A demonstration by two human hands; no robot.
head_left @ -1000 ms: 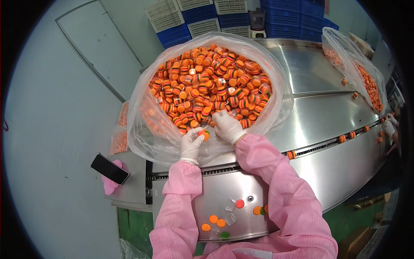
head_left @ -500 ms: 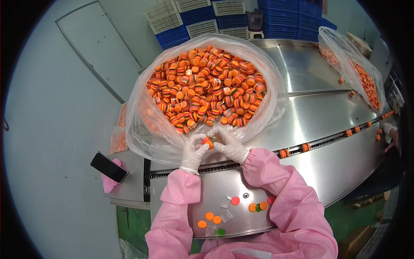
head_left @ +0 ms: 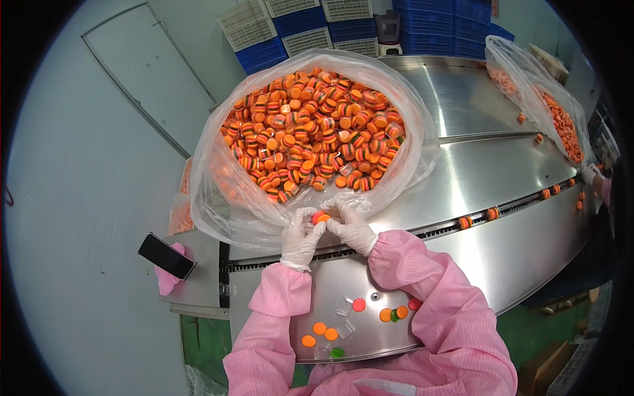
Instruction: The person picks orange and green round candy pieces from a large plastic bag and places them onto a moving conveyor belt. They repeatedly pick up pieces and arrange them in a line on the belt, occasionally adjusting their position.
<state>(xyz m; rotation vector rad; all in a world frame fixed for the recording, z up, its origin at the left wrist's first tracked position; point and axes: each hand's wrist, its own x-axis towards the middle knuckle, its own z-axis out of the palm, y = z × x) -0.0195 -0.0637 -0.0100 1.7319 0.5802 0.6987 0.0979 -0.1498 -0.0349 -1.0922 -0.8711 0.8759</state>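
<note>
Both my hands wear white gloves and meet just in front of a big clear plastic bag full of layered burger-shaped candies. My left hand and my right hand pinch a small candy with red and orange parts between their fingertips. The fingers cover some of it. On the steel surface below lie loose orange discs, a red disc, a green piece and clear plastic cups. Another group of orange discs lies by my right sleeve.
A narrow conveyor carries spaced candies along the right. At far right are another filled bag and a co-worker's gloved hand. A phone rests on a pink cloth at left. Crates stand behind.
Candies on the conveyor have shifted to the right. My hands stay together, with the candy turned slightly, showing more red. The co-worker's hand has moved up and left.
</note>
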